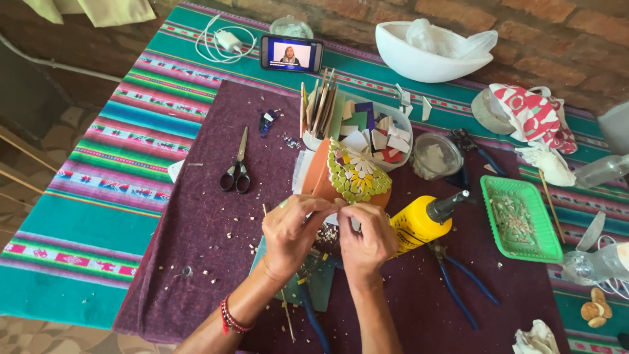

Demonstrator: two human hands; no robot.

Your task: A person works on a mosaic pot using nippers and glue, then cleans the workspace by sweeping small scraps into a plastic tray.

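Note:
A terracotta flower pot [321, 177] lies on its side on the purple cloth, part of its wall covered in a green, yellow and white mosaic [357, 176]. My left hand [293, 235] and my right hand [367, 237] meet just below the pot's rim, fingertips pinched together on a small tile piece that I can barely see. A yellow glue bottle [419, 223] with a black nozzle lies right of my right hand. Blue-handled nippers [458, 282] rest beyond it.
Scissors [237, 172] lie left of the pot. A white tub of tile pieces [367, 134], a clear lidded cup [436, 156], a green tray [521, 219], a white bowl [432, 52] and a phone [291, 54] stand around. Tile crumbs dot the cloth [196, 249].

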